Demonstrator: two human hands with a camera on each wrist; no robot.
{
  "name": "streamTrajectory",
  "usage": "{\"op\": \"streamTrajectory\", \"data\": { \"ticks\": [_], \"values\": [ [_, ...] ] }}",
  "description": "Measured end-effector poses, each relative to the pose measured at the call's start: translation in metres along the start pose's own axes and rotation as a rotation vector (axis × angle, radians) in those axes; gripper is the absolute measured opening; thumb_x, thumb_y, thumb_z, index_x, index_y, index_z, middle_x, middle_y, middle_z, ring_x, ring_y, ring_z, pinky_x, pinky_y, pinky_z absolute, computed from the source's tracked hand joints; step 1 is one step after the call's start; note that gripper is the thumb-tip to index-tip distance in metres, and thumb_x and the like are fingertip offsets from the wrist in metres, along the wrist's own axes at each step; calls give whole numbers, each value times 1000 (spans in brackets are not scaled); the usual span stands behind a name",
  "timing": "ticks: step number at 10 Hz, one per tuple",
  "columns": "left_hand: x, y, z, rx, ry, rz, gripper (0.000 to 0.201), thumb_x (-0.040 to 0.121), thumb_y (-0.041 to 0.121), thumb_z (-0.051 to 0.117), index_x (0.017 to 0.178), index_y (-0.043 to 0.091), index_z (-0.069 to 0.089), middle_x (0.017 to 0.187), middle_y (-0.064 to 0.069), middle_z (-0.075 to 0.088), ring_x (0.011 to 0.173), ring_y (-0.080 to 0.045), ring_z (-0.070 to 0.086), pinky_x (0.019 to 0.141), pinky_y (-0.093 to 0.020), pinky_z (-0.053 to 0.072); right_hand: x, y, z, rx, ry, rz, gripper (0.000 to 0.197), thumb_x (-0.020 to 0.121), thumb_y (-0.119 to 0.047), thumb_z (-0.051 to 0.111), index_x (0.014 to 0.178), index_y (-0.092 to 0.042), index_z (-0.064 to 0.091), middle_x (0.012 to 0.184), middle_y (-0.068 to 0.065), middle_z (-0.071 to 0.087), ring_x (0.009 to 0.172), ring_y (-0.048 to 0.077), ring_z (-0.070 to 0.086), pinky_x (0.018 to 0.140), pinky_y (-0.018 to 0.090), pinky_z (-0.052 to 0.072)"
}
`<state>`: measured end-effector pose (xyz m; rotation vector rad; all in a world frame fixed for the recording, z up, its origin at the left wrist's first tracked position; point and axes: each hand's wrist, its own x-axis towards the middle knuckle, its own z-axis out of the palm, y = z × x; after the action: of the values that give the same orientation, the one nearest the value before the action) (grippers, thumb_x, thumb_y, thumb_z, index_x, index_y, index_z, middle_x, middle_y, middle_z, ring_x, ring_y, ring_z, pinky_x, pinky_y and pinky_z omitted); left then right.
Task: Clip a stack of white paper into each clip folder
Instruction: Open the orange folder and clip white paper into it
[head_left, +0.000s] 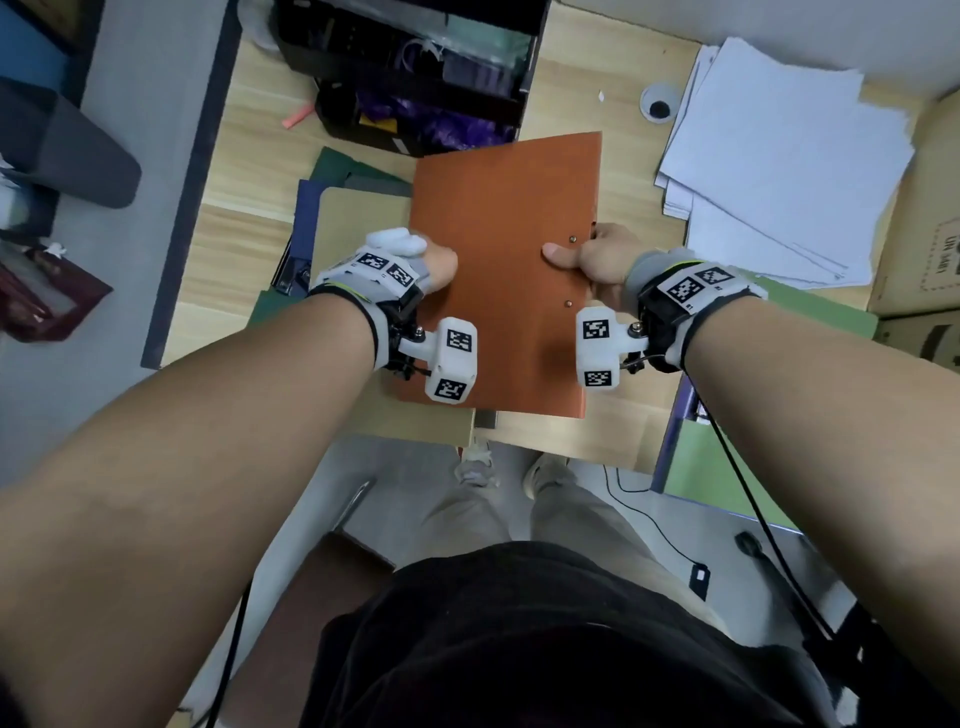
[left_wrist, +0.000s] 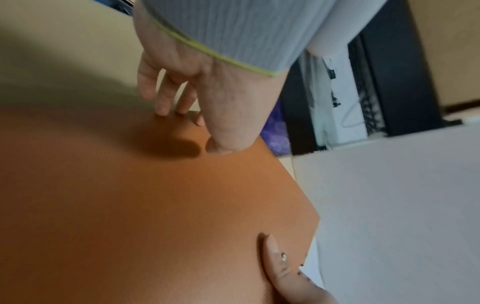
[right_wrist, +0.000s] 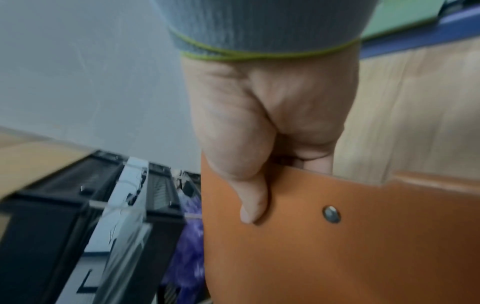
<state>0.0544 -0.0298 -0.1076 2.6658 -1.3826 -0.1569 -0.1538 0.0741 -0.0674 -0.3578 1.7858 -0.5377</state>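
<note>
We hold the folder (head_left: 506, 208) over the bench's (head_left: 249, 130) near edge. Our left grip (head_left: 423, 265) pinches its left edge, thumb on top, fingers mostly hidden. Our right grip (head_left: 602, 260) clamps the right edge, thumb beside a rivet (head_left: 573, 239), fingers curled out of sight underneath. Wrist cameras (head_left: 452, 364) cover the folder's near corners.

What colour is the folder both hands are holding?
The folder is orange-brown, plain apart from small metal rivets; clearest in the head view.

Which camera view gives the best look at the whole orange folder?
The head view: the orange folder shows nearly whole, the left hand and right hand holding its sides. Both wrist views show only part of its cover.
</note>
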Motion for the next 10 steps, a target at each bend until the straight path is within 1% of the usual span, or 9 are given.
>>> {"op": "streamTrajectory", "data": {
  "ticks": [1,2,3,4,5,6,7,8,10],
  "values": [
    [-59,37,-76,5,-894,292,17,100,34,47,99,19,55,81,-2,46,77,-12,52,67,-18,40,-22,-1,-38,-27,3,-16,42,80,-33,80,112,-9,67,94,13,76,71,30,70,70,36,58],
    [-86,64,-85,69,-1022,475,73,93,62,46,139,5,47,130,-10,57,118,-32,56,101,-38,46,-42,-1,-73,133,-73,-33,33,90,-11,70,122,-4,64,101,14,76,75,24,74,70,40,62],
    [-120,84,-108,-4,-1142,532,102,75,86,42,141,9,46,129,-9,59,112,-33,61,98,-45,50,-59,-5,-100,203,-150,-119,31,90,0,64,120,-7,64,111,14,73,89,22,74,81,39,61],
    [-152,101,-124,-144,-1239,532,122,55,100,37,134,9,53,125,-13,63,109,-34,63,96,-46,51,-76,-13,-117,166,-197,-214,21,89,3,62,102,-13,65,101,9,72,87,20,72,76,31,62],
    [-171,115,-127,-220,-1252,571,115,56,99,36,123,10,62,120,-16,67,107,-33,66,98,-44,50,-84,-16,-117,94,-249,-237,22,94,-5,59,115,-9,62,109,10,72,94,25,73,83,33,60],
    [-168,118,-114,-129,-1075,637,78,84,72,51,129,8,56,120,-7,62,110,-28,59,96,-34,46,-83,-6,-117,144,-276,-211,18,96,-8,57,113,-13,62,110,8,73,99,28,73,84,34,60],
    [-154,114,-105,16,-1011,707,56,92,48,60,127,4,55,119,-9,63,101,-27,60,93,-36,50,-77,8,-119,176,-194,-181,17,95,-8,59,110,-15,62,106,5,75,93,23,74,78,32,61],
    [-141,107,-101,159,-1009,745,64,94,54,53,129,0,50,124,-8,60,111,-30,58,92,-39,47,-56,33,-123,210,82,-138,15,93,-4,57,102,-14,64,94,8,76,73,18,70,69,30,57],
    [-117,84,-71,89,-1119,581,60,89,54,62,120,2,58,97,-5,67,71,-19,59,59,-28,42,-38,76,-125,-47,183,112,19,77,-12,69,95,-10,64,87,19,63,76,31,58,70,37,52]
  ]
}}
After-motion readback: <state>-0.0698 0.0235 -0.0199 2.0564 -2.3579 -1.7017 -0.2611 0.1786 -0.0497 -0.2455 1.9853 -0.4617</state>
